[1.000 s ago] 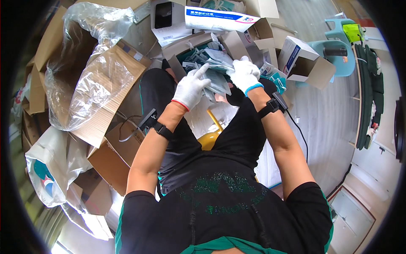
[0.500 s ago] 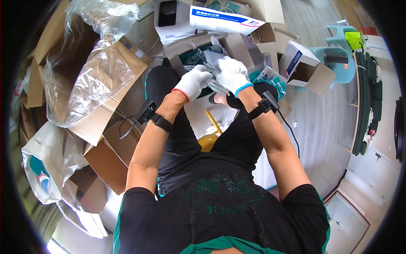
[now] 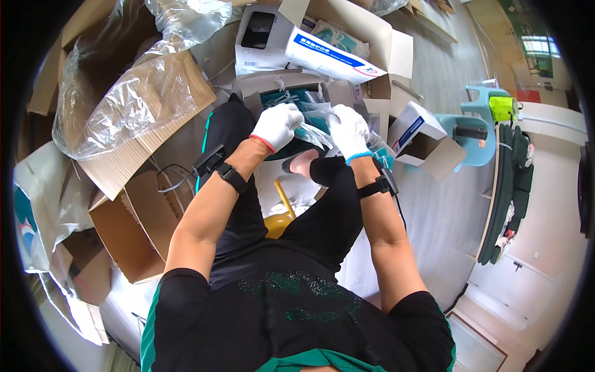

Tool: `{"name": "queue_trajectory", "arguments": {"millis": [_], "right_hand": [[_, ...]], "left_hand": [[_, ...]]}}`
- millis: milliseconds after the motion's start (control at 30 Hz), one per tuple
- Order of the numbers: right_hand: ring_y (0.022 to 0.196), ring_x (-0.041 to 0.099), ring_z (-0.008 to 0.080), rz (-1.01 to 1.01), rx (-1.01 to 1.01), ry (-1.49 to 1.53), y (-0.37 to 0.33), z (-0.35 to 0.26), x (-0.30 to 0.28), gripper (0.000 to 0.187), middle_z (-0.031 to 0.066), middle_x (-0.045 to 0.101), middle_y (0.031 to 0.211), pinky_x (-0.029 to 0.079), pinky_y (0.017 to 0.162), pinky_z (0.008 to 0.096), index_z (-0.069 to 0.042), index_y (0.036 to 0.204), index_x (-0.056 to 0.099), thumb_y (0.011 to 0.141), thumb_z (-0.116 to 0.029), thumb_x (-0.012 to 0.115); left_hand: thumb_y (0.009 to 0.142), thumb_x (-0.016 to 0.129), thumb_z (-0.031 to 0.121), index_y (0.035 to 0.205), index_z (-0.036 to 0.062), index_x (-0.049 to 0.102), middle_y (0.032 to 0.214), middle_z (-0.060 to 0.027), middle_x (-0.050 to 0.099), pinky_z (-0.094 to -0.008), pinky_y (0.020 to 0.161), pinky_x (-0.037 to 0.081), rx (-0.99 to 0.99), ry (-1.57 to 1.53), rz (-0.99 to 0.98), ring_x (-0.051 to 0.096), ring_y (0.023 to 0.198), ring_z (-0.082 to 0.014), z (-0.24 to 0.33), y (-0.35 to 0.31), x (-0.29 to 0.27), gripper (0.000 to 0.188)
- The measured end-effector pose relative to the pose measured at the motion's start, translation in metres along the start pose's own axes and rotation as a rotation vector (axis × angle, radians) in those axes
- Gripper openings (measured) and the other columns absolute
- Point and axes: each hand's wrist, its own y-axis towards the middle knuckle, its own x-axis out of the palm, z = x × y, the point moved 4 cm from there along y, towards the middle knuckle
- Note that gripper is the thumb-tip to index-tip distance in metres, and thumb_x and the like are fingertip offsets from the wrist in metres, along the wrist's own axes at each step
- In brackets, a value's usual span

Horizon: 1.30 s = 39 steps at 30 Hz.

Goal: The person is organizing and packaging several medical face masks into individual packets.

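My left hand [image 3: 277, 124], in a white knit glove with a red cuff, is closed, fingertips pinched at one end of a bundle of white mask straps [image 3: 314, 134]. Opposite it, my right hand [image 3: 349, 132], gloved in white with a blue cuff, has its fingers closed at the bundle's other side. Just beyond both hands, an open carton [image 3: 253, 103] holds teal masks [image 3: 273, 99] with tangled white straps. The glove hides exactly what lies under each fingertip.
A phone [image 3: 258, 30] lies on a white box at the back, beside an open carton [image 3: 401, 53] of bagged masks. An open white-and-blue box [image 3: 418, 127] stands right, near a light-blue stool [image 3: 474, 149]. Large cartons with clear plastic [image 3: 149, 105] crowd the left.
My hands have drawn apart, and the white straps now stretch across the gap between them. The whole view has also shifted a little.
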Motion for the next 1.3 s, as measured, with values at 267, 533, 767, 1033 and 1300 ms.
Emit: {"name": "queue_trajectory", "arguments": {"millis": [267,533,767,1033,1300], "right_hand": [[0.069,0.068,0.0333,0.375,-0.171,0.02,-0.004,-0.026,-0.036,0.013,0.0123,0.067,0.082,0.055,0.064,0.0444,-0.013,0.082,0.065,0.086,-0.025,0.063],[0.077,0.068,0.0361,-0.04,-0.143,-0.128,0.001,-0.017,-0.004,0.012,0.0155,0.067,0.083,0.054,0.068,0.0481,-0.01,0.088,0.063,0.085,-0.022,0.061],[0.076,0.067,0.0382,-0.028,-0.132,-0.052,-0.021,-0.006,-0.014,0.011,0.0162,0.067,0.083,0.054,0.069,0.0473,-0.008,0.089,0.062,0.086,-0.019,0.061],[0.073,0.066,0.0364,0.018,-0.22,0.161,-0.041,-0.023,-0.026,0.008,0.0152,0.066,0.08,0.054,0.065,0.0416,-0.009,0.09,0.063,0.084,-0.012,0.067],[0.073,0.067,0.0345,-0.01,-0.161,0.09,-0.043,-0.021,-0.011,0.015,0.0137,0.067,0.083,0.055,0.065,0.0418,-0.011,0.096,0.064,0.082,-0.014,0.067]], "left_hand": [[0.085,0.06,0.007,0.096,0.0063,0.073,0.096,-0.0168,0.068,-0.0433,0.083,0.053,-0.143,-0.179,0.094,0.066,0.092,-0.0386,-0.011,-0.005,-0.013,0.017],[0.076,0.058,-0.002,0.117,0.0059,0.065,0.121,-0.0174,0.062,-0.0389,0.098,0.05,-0.135,-0.153,-0.097,0.061,0.112,-0.0361,-0.022,0.005,0.003,0.043],[0.074,0.061,0.0,0.122,0.0063,0.063,0.13,-0.0177,0.058,-0.0384,0.104,0.047,-0.026,-0.147,-0.165,0.056,0.122,-0.0361,0.004,-0.008,0.004,0.049],[0.078,0.073,0.018,0.117,0.0083,0.067,0.125,-0.0163,0.06,-0.0405,0.098,0.051,0.033,-0.133,-0.168,0.059,0.116,-0.0342,0.017,-0.009,0.019,0.04],[0.079,0.069,0.01,0.093,0.0056,0.069,0.103,-0.0144,0.062,-0.0398,0.087,0.054,-0.028,-0.137,-0.102,0.064,0.098,-0.0333,0.008,-0.001,0.03,0.015]]}}
